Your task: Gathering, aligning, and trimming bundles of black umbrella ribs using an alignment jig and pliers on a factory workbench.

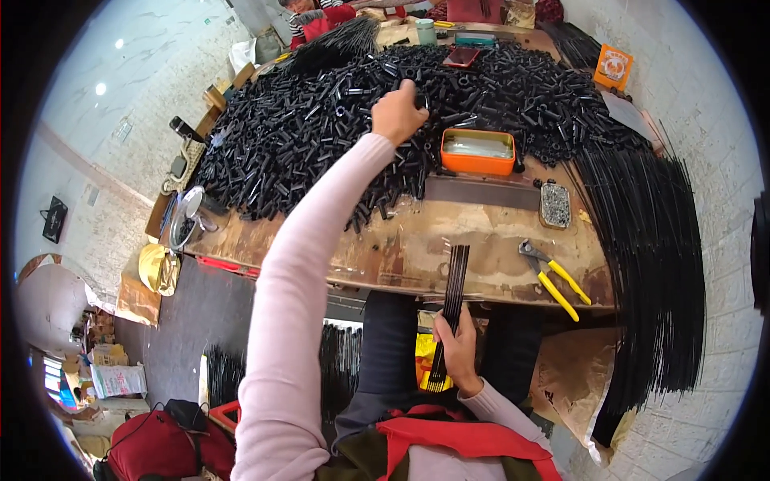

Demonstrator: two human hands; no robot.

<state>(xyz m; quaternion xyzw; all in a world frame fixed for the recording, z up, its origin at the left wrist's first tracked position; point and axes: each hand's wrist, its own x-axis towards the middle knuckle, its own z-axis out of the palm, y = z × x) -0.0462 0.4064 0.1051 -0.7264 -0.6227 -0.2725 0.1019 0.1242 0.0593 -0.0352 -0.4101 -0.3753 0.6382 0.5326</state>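
Observation:
My left hand point(395, 112) reaches far out over a big heap of short black tubes point(337, 120) on the worn wooden table point(481, 240), its fingers closed on a tube from the pile. Close to my lap, my right hand point(459, 345) grips a bundle of thin black rods point(451, 305) that points up across the table's near edge.
An orange tray point(477, 151) sits at the heap's near edge. A small tin of metal bits point(555, 205) and yellow-handled pliers point(553, 276) lie to the right. Long black rods point(654, 264) drape over the table's right end. Another person point(317, 16) sits at the far side.

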